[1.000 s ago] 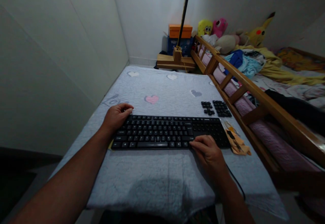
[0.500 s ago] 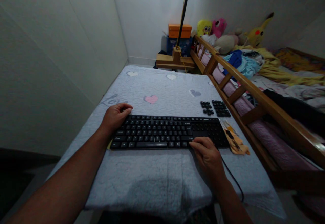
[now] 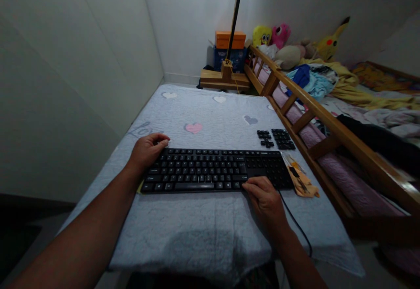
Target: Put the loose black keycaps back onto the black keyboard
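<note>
A left hand [image 3: 147, 150] rests at the upper left corner of a black keyboard [image 3: 197, 168] lying on a heart-patterned sheet [image 3: 193, 223], its thumb and fingertips close together; whether they pinch anything cannot be told. The keyboard's main block appears to carry its keys throughout. Against the back wall, an orange box [image 3: 230, 40] sits atop a blue box [image 3: 218, 57], the contents of both out of sight. A right hand [image 3: 264, 199] bends over the right end of the bottom row, thumb and forefinger drawn narrow; whether a key is between them is hidden. Beyond it, the number pad [image 3: 274, 168] looks bare, seemingly the part left to work on, though whether keys are coming off or going on cannot be judged. Behind the keyboard sit loose arrow keys [image 3: 267, 143] with others near them, and a larger group of loose keys [image 3: 283, 138]. An orange cloth [image 3: 306, 188] beside the keyboard bears a small dark tool, its type unclear. At far right, a railed bed [image 3: 313, 102] holds plush toys, clothes and bedding
</note>
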The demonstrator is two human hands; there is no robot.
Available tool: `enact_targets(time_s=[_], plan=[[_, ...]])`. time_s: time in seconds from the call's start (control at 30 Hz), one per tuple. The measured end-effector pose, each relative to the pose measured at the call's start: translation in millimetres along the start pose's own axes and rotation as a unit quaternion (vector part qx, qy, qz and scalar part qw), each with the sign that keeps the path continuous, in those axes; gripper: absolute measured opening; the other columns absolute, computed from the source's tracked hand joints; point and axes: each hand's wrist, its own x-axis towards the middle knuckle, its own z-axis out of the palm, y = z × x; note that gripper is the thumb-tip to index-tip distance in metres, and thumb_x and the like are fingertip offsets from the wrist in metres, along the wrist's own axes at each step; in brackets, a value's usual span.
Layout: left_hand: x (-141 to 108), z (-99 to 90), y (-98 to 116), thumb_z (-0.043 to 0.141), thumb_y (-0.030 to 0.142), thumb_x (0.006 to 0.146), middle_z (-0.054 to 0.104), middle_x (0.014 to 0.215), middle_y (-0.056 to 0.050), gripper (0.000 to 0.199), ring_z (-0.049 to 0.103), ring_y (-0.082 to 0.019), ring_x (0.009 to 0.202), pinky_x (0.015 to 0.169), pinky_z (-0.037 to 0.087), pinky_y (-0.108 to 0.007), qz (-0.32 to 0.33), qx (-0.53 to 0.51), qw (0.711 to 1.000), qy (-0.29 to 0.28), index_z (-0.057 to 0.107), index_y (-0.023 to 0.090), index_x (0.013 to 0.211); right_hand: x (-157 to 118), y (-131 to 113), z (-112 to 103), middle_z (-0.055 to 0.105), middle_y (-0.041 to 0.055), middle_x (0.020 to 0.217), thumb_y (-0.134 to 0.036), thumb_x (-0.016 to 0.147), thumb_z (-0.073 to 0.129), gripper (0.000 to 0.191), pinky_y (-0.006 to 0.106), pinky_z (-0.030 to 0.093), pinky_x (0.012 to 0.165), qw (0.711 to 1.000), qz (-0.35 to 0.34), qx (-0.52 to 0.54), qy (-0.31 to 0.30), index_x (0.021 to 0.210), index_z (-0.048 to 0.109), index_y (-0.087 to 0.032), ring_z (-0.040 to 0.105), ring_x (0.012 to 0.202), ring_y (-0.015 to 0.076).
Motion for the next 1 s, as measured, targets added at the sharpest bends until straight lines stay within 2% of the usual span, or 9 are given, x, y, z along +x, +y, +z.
enact_targets(time_s=[0.13,0.3,0.47,0.67,0.83,1.0], plan=[[-0.3,-0.6,1.9,0.065,0.046,0.067,0.073,0.078,-0.003,0.031,0.064,-0.021,0.072,0.069,0.048,-0.031,0.0,-0.001,1.0,0.001,0.073,0.019,0.082,-2.7,-1.1,0.7,0.066,0.0068,0.091,-0.006,0.091,0.052,0.026,0.034,0.054,0.073,1.0,0.004,-0.005,0.001,0.098,0.072,-0.022,0.059,0.087,0.0199],[-0.6,-0.6,1.3,0.065,0.045,0.069,0.073,0.078,-0.003,0.032,0.063,-0.021,0.073,0.068,0.047,-0.03,-0.003,0.006,1.0,-0.003,0.074,0.019,0.084,-3.5,-3.7,0.4,0.061,0.0098,0.101,-0.008,0.092,0.052,0.03,0.041,0.051,0.084,0.999,0.012,-0.029,0.013,0.114,0.068,-0.019,0.054,0.096,0.0224],[0.2,-0.5,-1.0,0.065,0.046,0.068,0.073,0.078,-0.002,0.032,0.064,-0.021,0.074,0.071,0.048,-0.031,0.004,0.009,1.0,-0.001,0.074,0.02,0.083,-0.8,-6.0,1.8,0.06,0.01,0.103,-0.015,0.091,0.056,0.026,0.045,0.049,0.086,0.998,0.016,-0.064,0.004,0.111,0.071,-0.02,0.053,0.099,0.0248],[2.0,0.2,-3.5,0.065,0.046,0.069,0.073,0.078,-0.002,0.031,0.064,-0.021,0.074,0.071,0.048,-0.03,0.006,0.0,1.0,-0.004,0.074,0.02,0.083,0.7,-7.7,2.4,0.058,0.0101,0.103,-0.015,0.091,0.056,0.028,0.045,0.048,0.086,0.997,0.009,-0.076,0.0,0.115,0.068,-0.02,0.051,0.099,0.0253],[2.9,0.7,-6.4,0.066,0.046,0.069,0.073,0.079,-0.002,0.031,0.064,-0.021,0.074,0.07,0.048,-0.03,0.001,-0.007,1.0,-0.006,0.074,0.02,0.085,0.5,-6.8,3.1,0.057,0.0099,0.103,-0.015,0.09,0.057,0.025,0.045,0.048,0.085,0.997,0.009,-0.08,-0.009,0.111,0.069,-0.02,0.051,0.099,0.0258],[2.3,-0.1,-4.3,0.065,0.046,0.069,0.073,0.079,-0.003,0.032,0.064,-0.021,0.073,0.07,0.048,-0.031,-0.001,-0.004,1.0,-0.007,0.073,0.02,0.085,-0.5,-4.5,4.0,0.054,0.0111,0.11,-0.018,0.091,0.057,0.036,0.048,0.046,0.09,0.995,0.021,-0.093,0.004,0.127,0.061,-0.02,0.05,0.103,0.0269]])
